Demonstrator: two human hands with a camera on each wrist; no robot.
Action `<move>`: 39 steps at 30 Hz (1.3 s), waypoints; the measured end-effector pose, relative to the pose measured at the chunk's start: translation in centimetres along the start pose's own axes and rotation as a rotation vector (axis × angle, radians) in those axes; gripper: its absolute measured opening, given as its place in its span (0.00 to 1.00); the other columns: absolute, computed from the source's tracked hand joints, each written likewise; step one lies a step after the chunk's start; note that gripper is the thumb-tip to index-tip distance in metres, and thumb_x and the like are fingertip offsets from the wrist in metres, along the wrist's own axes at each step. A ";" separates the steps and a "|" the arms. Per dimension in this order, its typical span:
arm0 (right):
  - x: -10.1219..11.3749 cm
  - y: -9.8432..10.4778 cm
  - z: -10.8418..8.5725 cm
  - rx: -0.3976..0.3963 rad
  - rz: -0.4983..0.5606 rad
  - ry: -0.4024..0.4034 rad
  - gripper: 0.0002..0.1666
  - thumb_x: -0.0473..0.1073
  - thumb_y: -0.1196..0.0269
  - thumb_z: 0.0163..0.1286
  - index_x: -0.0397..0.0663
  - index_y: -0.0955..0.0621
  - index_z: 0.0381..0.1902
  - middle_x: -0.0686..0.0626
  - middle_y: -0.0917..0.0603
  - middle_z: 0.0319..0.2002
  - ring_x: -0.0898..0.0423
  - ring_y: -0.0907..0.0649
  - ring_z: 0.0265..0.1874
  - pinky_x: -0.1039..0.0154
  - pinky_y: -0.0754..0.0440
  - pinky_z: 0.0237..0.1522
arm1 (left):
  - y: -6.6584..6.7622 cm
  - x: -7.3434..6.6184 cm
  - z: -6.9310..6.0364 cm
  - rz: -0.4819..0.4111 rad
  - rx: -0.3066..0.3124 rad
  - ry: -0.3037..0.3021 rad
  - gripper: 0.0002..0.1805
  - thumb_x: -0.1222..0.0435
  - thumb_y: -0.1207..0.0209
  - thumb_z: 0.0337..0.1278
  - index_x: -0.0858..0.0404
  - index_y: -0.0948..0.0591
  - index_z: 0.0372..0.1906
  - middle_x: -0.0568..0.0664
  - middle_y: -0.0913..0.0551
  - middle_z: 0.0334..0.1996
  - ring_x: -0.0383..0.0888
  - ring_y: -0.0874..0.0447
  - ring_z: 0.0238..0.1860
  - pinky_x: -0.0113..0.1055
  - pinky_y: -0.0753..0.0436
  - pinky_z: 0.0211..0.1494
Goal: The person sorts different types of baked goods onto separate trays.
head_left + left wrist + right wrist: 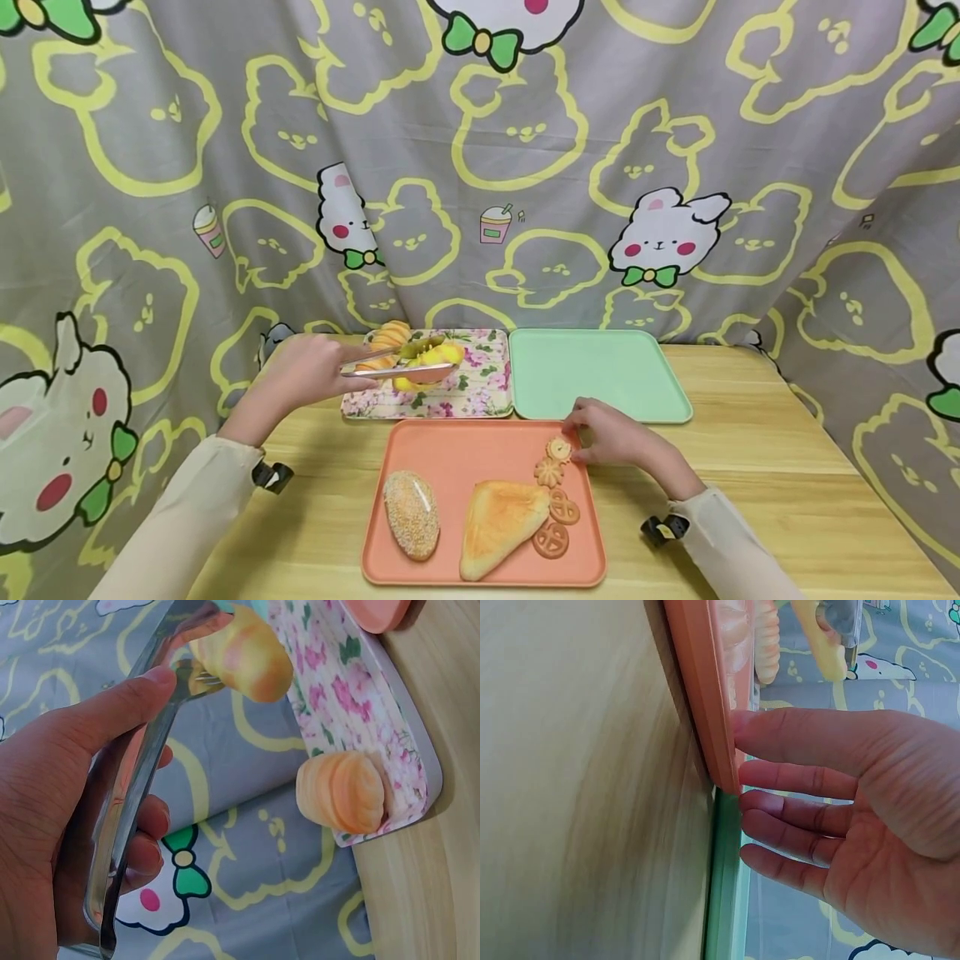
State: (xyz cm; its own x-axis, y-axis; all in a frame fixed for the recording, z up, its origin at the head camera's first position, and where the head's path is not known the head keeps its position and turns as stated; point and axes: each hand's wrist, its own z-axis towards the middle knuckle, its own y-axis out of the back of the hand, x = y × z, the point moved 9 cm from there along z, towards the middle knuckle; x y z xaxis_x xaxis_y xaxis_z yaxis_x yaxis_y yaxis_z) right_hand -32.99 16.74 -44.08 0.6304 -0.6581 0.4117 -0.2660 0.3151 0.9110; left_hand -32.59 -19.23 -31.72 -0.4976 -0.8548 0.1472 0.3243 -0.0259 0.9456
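Observation:
My left hand [311,371] grips metal tongs [142,757], whose tips are around a yellow bread piece [247,656] above the flowered tray [480,400]. A striped bread roll [341,793] sits at that tray's far left, partly behind the tongs in the head view. My right hand [611,433] is at the far right corner of the orange tray [450,446], its thumb and fingers nearly straight and touching the rim. Close to those fingertips lie a round cookie [559,449] and a flower-shaped cookie [549,472]; whether the round one is touched is unclear.
On the orange tray also lie an oval seeded bun [412,515], a triangular bread [501,527] and two pretzel-shaped cookies [551,540]. A green tray [600,375] stands behind, beside the flowered one. A patterned curtain [540,167] hangs beyond the wooden table [750,467].

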 end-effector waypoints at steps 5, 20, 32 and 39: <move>0.1 0.0 0.0 -0.005 -0.023 0.000 0.19 0.41 0.23 0.58 0.42 0.12 0.47 0.51 0.22 0.38 0.55 0.22 0.39 0.59 0.21 0.44 | -0.2 0.4 0.4 -0.010 0.005 0.019 0.30 0.36 0.31 0.50 0.48 0.11 0.54 0.40 0.25 0.10 0.36 0.34 0.13 0.33 0.41 0.15; 0.6 0.2 -0.2 -0.022 -0.040 0.029 0.17 0.40 0.23 0.58 0.42 0.12 0.45 0.49 0.22 0.38 0.54 0.24 0.38 0.60 0.23 0.40 | -2.6 2.8 1.8 0.004 0.142 0.162 0.28 0.39 0.33 0.56 0.54 0.11 0.53 0.45 0.17 0.19 0.41 0.24 0.19 0.37 0.31 0.19; 0.8 -0.2 0.0 -0.010 -0.021 0.079 0.19 0.36 0.24 0.57 0.41 0.13 0.48 0.49 0.20 0.41 0.52 0.20 0.42 0.57 0.20 0.45 | -3.9 3.7 2.7 0.005 0.189 0.244 0.32 0.39 0.33 0.55 0.58 0.12 0.55 0.44 0.24 0.12 0.40 0.32 0.15 0.34 0.46 0.18; 0.8 -0.3 0.1 0.007 -0.004 0.096 0.20 0.35 0.25 0.58 0.42 0.13 0.50 0.48 0.19 0.43 0.51 0.20 0.44 0.55 0.19 0.47 | -4.2 3.6 2.6 0.053 0.214 0.247 0.33 0.37 0.34 0.55 0.55 0.13 0.57 0.45 0.29 0.09 0.40 0.39 0.15 0.34 0.49 0.19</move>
State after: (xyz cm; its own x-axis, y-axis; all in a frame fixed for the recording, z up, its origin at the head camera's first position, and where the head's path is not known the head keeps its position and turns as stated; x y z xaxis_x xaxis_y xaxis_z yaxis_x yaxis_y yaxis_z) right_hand -32.51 16.07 -43.99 0.6985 -0.5905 0.4043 -0.2681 0.3079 0.9129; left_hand -37.89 -20.85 -34.39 -0.2661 -0.9525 0.1481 0.1548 0.1094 0.9819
